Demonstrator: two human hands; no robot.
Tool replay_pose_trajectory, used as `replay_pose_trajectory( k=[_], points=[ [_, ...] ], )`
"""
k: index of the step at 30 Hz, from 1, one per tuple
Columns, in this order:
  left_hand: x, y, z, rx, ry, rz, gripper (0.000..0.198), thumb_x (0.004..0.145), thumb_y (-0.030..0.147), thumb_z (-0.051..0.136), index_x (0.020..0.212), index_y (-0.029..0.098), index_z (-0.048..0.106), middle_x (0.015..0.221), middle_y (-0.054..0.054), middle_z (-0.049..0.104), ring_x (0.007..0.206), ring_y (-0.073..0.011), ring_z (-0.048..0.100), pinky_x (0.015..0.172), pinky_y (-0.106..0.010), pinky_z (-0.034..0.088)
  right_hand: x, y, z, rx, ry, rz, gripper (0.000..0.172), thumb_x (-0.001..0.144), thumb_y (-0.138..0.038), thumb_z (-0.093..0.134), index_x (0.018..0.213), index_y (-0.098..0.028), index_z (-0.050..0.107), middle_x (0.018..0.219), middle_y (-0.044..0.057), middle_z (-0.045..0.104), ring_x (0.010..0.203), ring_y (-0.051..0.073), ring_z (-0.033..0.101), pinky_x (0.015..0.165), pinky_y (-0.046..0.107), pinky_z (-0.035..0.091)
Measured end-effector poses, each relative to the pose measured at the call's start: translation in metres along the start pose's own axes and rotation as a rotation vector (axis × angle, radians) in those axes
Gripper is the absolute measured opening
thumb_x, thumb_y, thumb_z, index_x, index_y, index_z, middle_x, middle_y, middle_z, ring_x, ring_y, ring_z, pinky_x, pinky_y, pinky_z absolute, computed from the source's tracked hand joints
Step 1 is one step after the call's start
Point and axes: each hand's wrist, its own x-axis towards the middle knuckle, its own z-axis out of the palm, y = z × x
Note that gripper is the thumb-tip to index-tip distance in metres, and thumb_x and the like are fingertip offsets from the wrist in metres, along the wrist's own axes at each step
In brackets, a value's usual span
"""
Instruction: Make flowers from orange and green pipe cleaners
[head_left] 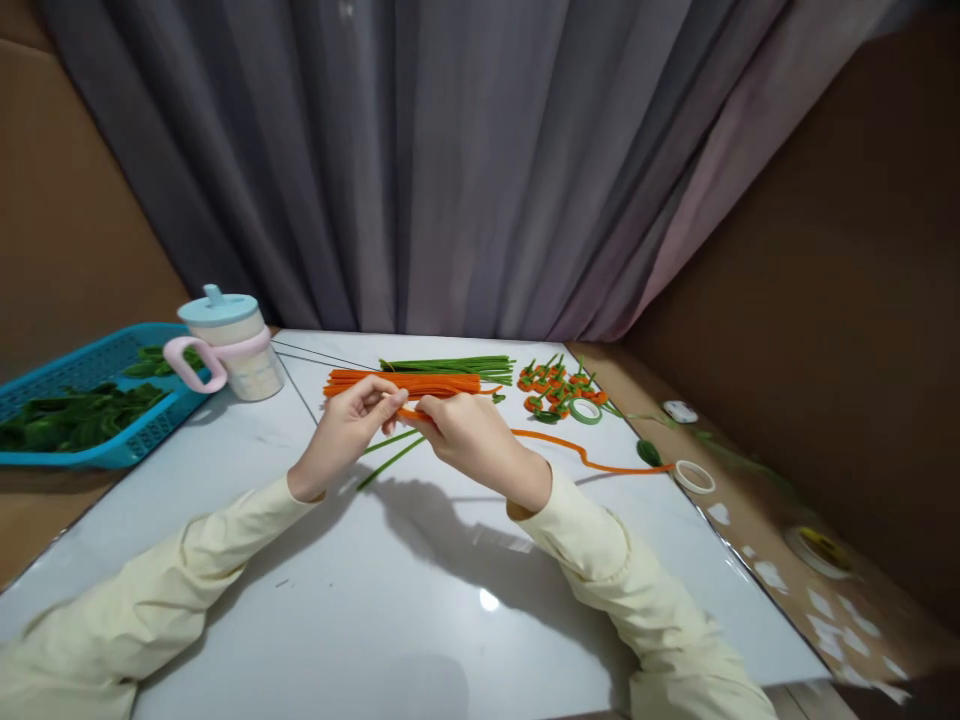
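My left hand (346,432) and my right hand (480,440) meet above the middle of the table, thumbs and fingers pinched close together. Between them is a short stretch of orange pipe cleaner (411,413), with both hands closed on it. A long orange pipe cleaner tail (622,469) comes out from behind my right hand and runs to the table's right edge. Whether it joins the held piece is hidden. Just behind my hands lies a bundle of orange pipe cleaners (435,382), and beyond it green pipe cleaners (450,366). Loose green stems (386,467) lie below my fingers.
Small orange pumpkin-like pieces with green stems (551,385) lie at right beside a green tape roll (585,411). A white tape roll (694,477) sits at the right edge. At left stand a lidded cup (247,360) and a blue basket (142,437) with green pieces.
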Motion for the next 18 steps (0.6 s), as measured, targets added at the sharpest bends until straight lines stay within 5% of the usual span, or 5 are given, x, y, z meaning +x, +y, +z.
replay_pose_trajectory(
  k=[8, 14, 18],
  points=[
    [-0.0018, -0.0048, -0.0014, 0.05, 0.08, 0.135, 0.027, 0.083, 0.041, 0.057, 0.071, 0.016, 0.053, 0.057, 0.003, 0.049, 0.051, -0.0087, 0.044, 0.049, -0.02, 0.036, -0.0005, 0.001, -0.0035, 0.015, -0.006, -0.036, 0.03, 0.096, -0.036, 0.042, 0.082, -0.015, 0.059, 0.071, 0.005, 0.065, 0.06, 0.016, 0.059, 0.05, 0.026, 0.02],
    [0.0008, -0.008, -0.0019, 0.071, 0.114, 0.128, 0.029, 0.083, 0.043, 0.056, 0.072, 0.017, 0.054, 0.061, 0.002, 0.05, 0.055, -0.0101, 0.047, 0.053, -0.021, 0.037, -0.0039, -0.0048, -0.0067, -0.093, -0.081, -0.098, 0.021, 0.095, -0.02, 0.042, 0.085, -0.013, 0.059, 0.066, 0.006, 0.064, 0.061, 0.018, 0.06, 0.049, 0.028, 0.018],
    [0.0018, -0.0062, -0.0015, 0.024, 0.093, 0.086, 0.03, 0.08, 0.045, 0.058, 0.072, 0.017, 0.054, 0.063, 0.002, 0.051, 0.055, -0.0101, 0.047, 0.053, -0.021, 0.037, -0.0045, -0.0048, -0.0051, -0.12, -0.014, -0.099, 0.034, 0.097, -0.036, 0.038, 0.081, -0.014, 0.059, 0.062, 0.006, 0.062, 0.06, 0.019, 0.06, 0.049, 0.029, 0.016]
  ],
)
